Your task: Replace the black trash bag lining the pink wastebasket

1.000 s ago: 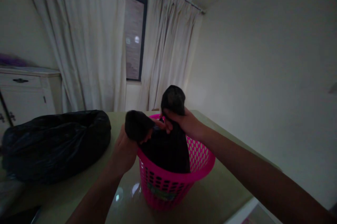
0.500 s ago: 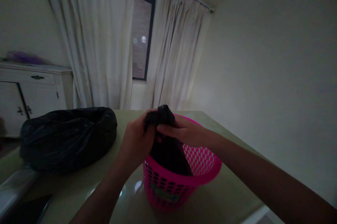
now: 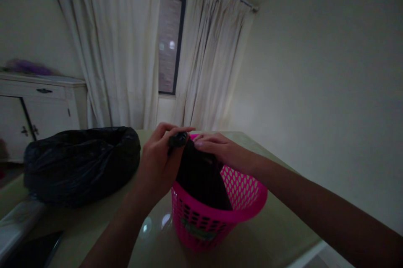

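A pink plastic basket [image 3: 217, 213] with a holed wall stands on the table in front of me. Inside it hangs a black plastic bag [image 3: 203, 180], its upper part drawn up to my hands above the rim. My left hand [image 3: 163, 154] is closed round the bag's gathered top, and a bunched bit pokes out by the thumb. My right hand [image 3: 217, 146] pinches the bag just to the right, with its fingertips partly hidden behind the plastic. The bag's lower end is hidden in the basket.
A larger black plastic bag [image 3: 82, 167], opened wide, sits to the left on the pale table [image 3: 267, 243]. A dark flat phone-like object [image 3: 36, 251] lies at the near left. Behind are a white cabinet [image 3: 47, 108], curtains [image 3: 126, 50] and a window.
My hands have moved slightly apart. The bunched top of the bag now shows only at my left hand, and my right hand has shifted a little up and right along the plastic.
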Demonstrator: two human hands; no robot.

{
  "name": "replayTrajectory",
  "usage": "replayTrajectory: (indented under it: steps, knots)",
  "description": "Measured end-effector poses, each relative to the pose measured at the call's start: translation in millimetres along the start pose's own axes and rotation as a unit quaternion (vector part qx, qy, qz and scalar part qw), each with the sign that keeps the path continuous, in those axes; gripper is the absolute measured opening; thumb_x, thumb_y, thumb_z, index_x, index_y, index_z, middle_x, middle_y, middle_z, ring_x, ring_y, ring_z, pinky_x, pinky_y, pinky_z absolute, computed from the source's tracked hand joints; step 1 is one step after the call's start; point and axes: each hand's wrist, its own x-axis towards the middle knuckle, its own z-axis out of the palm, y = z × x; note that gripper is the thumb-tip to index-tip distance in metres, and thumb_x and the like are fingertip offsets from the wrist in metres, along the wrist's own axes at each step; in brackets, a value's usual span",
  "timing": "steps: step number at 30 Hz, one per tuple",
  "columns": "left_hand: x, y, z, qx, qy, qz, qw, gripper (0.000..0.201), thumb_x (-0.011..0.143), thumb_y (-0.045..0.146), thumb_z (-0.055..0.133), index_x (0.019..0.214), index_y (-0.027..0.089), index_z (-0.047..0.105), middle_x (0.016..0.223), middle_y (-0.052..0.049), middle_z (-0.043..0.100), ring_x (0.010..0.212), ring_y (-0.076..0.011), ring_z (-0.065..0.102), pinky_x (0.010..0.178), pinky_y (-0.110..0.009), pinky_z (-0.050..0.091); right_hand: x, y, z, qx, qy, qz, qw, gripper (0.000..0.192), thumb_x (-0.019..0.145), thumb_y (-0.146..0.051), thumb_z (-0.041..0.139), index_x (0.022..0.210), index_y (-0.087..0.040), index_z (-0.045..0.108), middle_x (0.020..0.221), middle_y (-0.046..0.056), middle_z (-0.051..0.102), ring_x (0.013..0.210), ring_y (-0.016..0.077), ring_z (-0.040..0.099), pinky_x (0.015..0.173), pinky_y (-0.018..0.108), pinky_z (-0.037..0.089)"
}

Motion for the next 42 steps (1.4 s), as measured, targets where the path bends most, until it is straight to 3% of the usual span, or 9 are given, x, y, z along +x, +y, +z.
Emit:
replayTrajectory:
  steps: [3, 11, 18, 22, 26, 32, 36, 38, 42]
  knots:
    - [4, -3, 3.0, -0.066, -0.012, -0.084, 0.994, 0.032, 0.11, 0.041, 0.057, 0.117, 0.022, 0.082, 0.106, -0.005, 0.078, 0.096, -0.0197, 0.075, 0.085, -0.03, 0.058, -7, 0, -3, -0.028, 0.001, -0.054, 0.998, 0.026, 0.078, -0.031, 0.088, 0.101, -0.02, 0.082, 0.12, 0.006, 0.063, 0.114, 0.0216, 0.062, 0.097, 0.033, 0.052]
    - [4, -7, 12.1, -0.118, -0.045, -0.134, 0.983, 0.034, 0.107, 0.049, 0.061, 0.112, 0.022, 0.081, 0.103, -0.005, 0.085, 0.1, -0.0238, 0.078, 0.086, -0.031, 0.059, -2, 6, 8, -0.018, 0.078, -0.025, 0.996, 0.036, 0.078, -0.049, 0.093, 0.088, -0.018, 0.078, 0.098, 0.003, 0.066, 0.092, 0.0192, 0.062, 0.082, 0.032, 0.05]
    - [3, -1, 9.3, -0.205, -0.104, -0.149, 0.962, 0.036, 0.109, 0.047, 0.056, 0.111, 0.02, 0.081, 0.101, -0.005, 0.083, 0.093, -0.0232, 0.077, 0.082, -0.031, 0.058, -2, 0, 13, -0.104, 0.106, -0.015, 0.989, 0.067, 0.109, -0.069, 0.041, 0.075, -0.018, 0.065, 0.068, 0.001, 0.057, 0.064, 0.0138, 0.05, 0.063, 0.029, 0.036]
    - [8, -13, -0.5, -0.133, -0.095, -0.114, 0.98, 0.035, 0.106, 0.046, 0.057, 0.099, 0.022, 0.081, 0.105, -0.007, 0.081, 0.099, -0.0257, 0.074, 0.089, -0.034, 0.055, -1, 9, -5, -0.254, 0.214, 0.017, 0.943, 0.053, 0.109, -0.05, 0.039, 0.069, -0.02, 0.058, 0.067, 0.003, 0.057, 0.066, 0.0165, 0.052, 0.066, 0.032, 0.033]
    - [20, -50, -23.1, 0.013, -0.035, -0.164, 0.986, 0.037, 0.096, 0.051, 0.061, 0.075, 0.023, 0.073, 0.083, -0.007, 0.077, 0.084, -0.0285, 0.071, 0.074, -0.034, 0.05, -17, 28, -35, -0.423, 0.188, 0.059, 0.885, 0.04, 0.102, -0.035, 0.044, 0.067, -0.02, 0.056, 0.073, 0.008, 0.061, 0.07, 0.0193, 0.052, 0.071, 0.035, 0.034]
    - [20, -85, -31.7, 0.128, -0.148, -0.217, 0.956, 0.051, 0.097, 0.063, 0.049, 0.078, 0.023, 0.073, 0.083, -0.012, 0.078, 0.084, -0.0342, 0.072, 0.073, -0.04, 0.05, -39, 50, -62, -0.501, 0.15, 0.079, 0.848, 0.042, 0.101, -0.041, 0.055, 0.066, -0.021, 0.066, 0.068, 0.009, 0.062, 0.066, 0.0185, 0.052, 0.069, 0.034, 0.04]
    - [16, -65, -30.2, 0.144, -0.076, -0.094, 0.982, 0.049, 0.097, 0.052, 0.063, 0.134, 0.02, 0.073, 0.127, -0.016, 0.077, 0.121, -0.0371, 0.068, 0.106, -0.051, 0.05, -33, 35, -67, -0.421, 0.146, 0.05, 0.894, 0.026, 0.095, -0.039, 0.066, 0.104, -0.019, 0.08, 0.105, 0.014, 0.078, 0.091, 0.0251, 0.069, 0.087, 0.04, 0.053]
    - [14, -44, -32.7, 0.11, -0.061, -0.02, 0.992, 0.052, 0.097, 0.047, 0.07, 0.144, 0.025, 0.067, 0.139, -0.014, 0.071, 0.133, -0.0356, 0.062, 0.117, -0.053, 0.044, -28, 23, -62, -0.328, 0.122, 0.01, 0.937, 0.045, 0.097, -0.043, 0.066, 0.136, -0.021, 0.073, 0.138, 0.014, 0.073, 0.117, 0.0286, 0.07, 0.1, 0.042, 0.054]
    - [6, 0, -36.9, -0.05, -0.282, 0.013, 0.958, 0.022, 0.099, 0.038, 0.075, 0.12, 0.032, 0.079, 0.12, -0.004, 0.078, 0.108, -0.0231, 0.073, 0.094, -0.035, 0.056, -12, 15, -37, -0.288, -0.02, -0.003, 0.958, 0.066, 0.085, -0.044, 0.086, 0.145, -0.023, 0.069, 0.133, 0.01, 0.076, 0.116, 0.0282, 0.071, 0.098, 0.039, 0.054]
